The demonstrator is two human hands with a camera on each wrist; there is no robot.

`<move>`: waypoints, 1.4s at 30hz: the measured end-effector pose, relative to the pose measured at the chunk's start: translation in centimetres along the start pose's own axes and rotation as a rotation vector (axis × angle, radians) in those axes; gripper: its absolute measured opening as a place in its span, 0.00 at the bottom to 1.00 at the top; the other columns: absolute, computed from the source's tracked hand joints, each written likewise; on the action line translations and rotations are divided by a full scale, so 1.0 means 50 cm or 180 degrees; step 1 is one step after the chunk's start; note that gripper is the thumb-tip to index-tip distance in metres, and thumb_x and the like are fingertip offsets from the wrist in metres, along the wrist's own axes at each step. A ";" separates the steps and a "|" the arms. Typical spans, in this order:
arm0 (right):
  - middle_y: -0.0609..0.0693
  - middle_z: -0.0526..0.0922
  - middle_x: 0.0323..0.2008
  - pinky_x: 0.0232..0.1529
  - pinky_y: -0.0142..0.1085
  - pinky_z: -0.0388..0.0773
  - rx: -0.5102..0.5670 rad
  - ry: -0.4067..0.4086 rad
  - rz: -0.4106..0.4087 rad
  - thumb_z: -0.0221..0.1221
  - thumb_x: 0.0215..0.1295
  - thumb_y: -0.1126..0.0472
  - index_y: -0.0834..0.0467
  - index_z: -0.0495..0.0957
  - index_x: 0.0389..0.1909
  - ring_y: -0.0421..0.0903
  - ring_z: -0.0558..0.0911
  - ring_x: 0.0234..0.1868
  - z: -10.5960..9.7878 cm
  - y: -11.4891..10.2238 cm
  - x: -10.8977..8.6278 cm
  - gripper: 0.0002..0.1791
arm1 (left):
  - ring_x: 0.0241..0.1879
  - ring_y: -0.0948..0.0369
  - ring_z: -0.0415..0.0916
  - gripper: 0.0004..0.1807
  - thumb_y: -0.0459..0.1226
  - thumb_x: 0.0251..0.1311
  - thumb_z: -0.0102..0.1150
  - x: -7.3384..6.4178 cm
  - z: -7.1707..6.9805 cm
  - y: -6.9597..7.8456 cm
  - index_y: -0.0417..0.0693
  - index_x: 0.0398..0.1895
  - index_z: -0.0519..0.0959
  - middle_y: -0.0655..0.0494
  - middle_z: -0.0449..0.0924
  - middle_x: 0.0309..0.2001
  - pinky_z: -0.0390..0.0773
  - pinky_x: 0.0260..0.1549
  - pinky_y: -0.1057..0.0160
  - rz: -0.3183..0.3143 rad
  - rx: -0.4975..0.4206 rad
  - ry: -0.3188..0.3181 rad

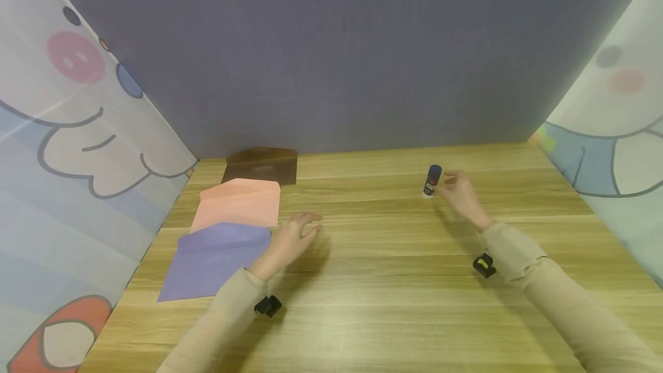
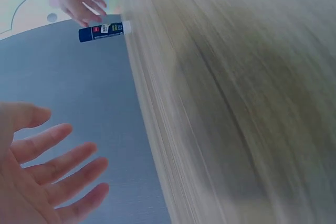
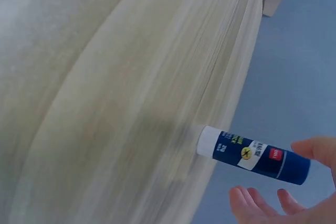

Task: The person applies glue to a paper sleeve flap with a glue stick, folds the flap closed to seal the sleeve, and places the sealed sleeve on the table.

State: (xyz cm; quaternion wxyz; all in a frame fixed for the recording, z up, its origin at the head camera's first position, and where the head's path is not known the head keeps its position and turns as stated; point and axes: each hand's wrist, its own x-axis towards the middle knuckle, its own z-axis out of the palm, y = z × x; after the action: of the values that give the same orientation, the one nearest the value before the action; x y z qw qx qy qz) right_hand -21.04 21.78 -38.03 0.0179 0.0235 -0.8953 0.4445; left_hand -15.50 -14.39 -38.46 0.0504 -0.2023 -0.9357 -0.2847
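Observation:
A blue glue stick with a white base stands upright on the wooden table, right of the middle. Beside it is my right hand, its fingers apart. In the right wrist view the thumb and fingers reach toward the glue stick without closing round it; whether the thumb touches the cap, I cannot tell. My left hand hovers above the table near the right edges of a purple envelope and a pink envelope. The left wrist view shows that hand with fingers spread, holding nothing.
Behind the pink envelope lies a dark brown envelope, close to the grey back panel. Printed cartoon sheets line both sides. Wood-grain table surface spreads between and in front of the hands.

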 end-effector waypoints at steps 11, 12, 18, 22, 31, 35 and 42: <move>0.79 0.58 0.52 0.51 0.57 0.65 0.0241 -0.0252 0.0039 0.50 0.61 0.67 0.81 0.48 0.57 0.72 0.63 0.52 0.014 0.016 0.035 0.31 | 0.44 0.55 0.73 0.14 0.40 0.60 0.51 -0.007 0.003 -0.006 0.45 0.47 0.76 0.50 0.75 0.48 0.76 0.38 0.55 -0.0050 -0.0281 -0.0030; 0.79 0.58 0.52 0.52 0.56 0.65 0.0242 -0.0242 0.0050 0.50 0.61 0.68 0.81 0.49 0.56 0.72 0.63 0.52 0.016 0.018 0.037 0.30 | 0.44 0.55 0.73 0.14 0.40 0.60 0.51 -0.008 0.003 -0.007 0.45 0.47 0.76 0.50 0.75 0.48 0.76 0.39 0.54 -0.0064 -0.0316 -0.0038; 0.77 0.60 0.52 0.53 0.56 0.64 0.0265 -0.0106 0.0071 0.50 0.61 0.69 0.81 0.53 0.55 0.71 0.64 0.52 0.029 0.027 0.045 0.27 | 0.43 0.57 0.73 0.14 0.39 0.60 0.51 -0.007 0.008 -0.009 0.46 0.46 0.77 0.52 0.76 0.47 0.74 0.42 0.53 -0.0120 -0.0487 -0.0058; 0.77 0.63 0.51 0.53 0.55 0.65 0.0307 -0.0062 0.0018 0.50 0.60 0.70 0.81 0.57 0.53 0.70 0.66 0.52 0.034 0.029 0.046 0.24 | 0.42 0.57 0.74 0.13 0.38 0.60 0.52 -0.007 0.009 -0.007 0.46 0.46 0.77 0.53 0.76 0.46 0.73 0.43 0.52 -0.0133 -0.0564 -0.0049; 0.76 0.64 0.51 0.53 0.53 0.65 0.0348 -0.0077 -0.0011 0.50 0.61 0.70 0.79 0.59 0.52 0.69 0.67 0.52 0.036 0.035 0.047 0.21 | 0.43 0.60 0.74 0.15 0.40 0.61 0.49 -0.006 0.009 -0.007 0.45 0.48 0.76 0.55 0.76 0.45 0.73 0.45 0.57 -0.0183 -0.0638 -0.0154; 0.75 0.64 0.52 0.53 0.54 0.65 0.0394 -0.0112 0.0015 0.50 0.62 0.68 0.78 0.57 0.54 0.69 0.66 0.53 0.033 0.034 0.046 0.23 | 0.42 0.59 0.73 0.14 0.40 0.61 0.49 -0.004 0.010 -0.007 0.46 0.48 0.76 0.55 0.77 0.44 0.73 0.45 0.57 -0.0161 -0.0670 -0.0168; 0.73 0.67 0.50 0.47 0.54 0.70 0.0250 -0.0043 -0.0125 0.51 0.63 0.63 0.74 0.60 0.55 0.68 0.69 0.50 0.027 0.027 0.041 0.24 | 0.44 0.55 0.73 0.16 0.42 0.62 0.48 0.003 0.012 -0.003 0.46 0.49 0.76 0.54 0.77 0.45 0.74 0.43 0.56 -0.0245 -0.0650 -0.0229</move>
State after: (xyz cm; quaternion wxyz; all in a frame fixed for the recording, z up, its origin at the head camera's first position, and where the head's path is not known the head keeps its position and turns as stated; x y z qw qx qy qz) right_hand -23.20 21.44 -39.81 0.0197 0.0447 -0.8766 0.4787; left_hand -15.71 -14.13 -38.99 -0.0150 -0.1804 -0.9101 -0.3729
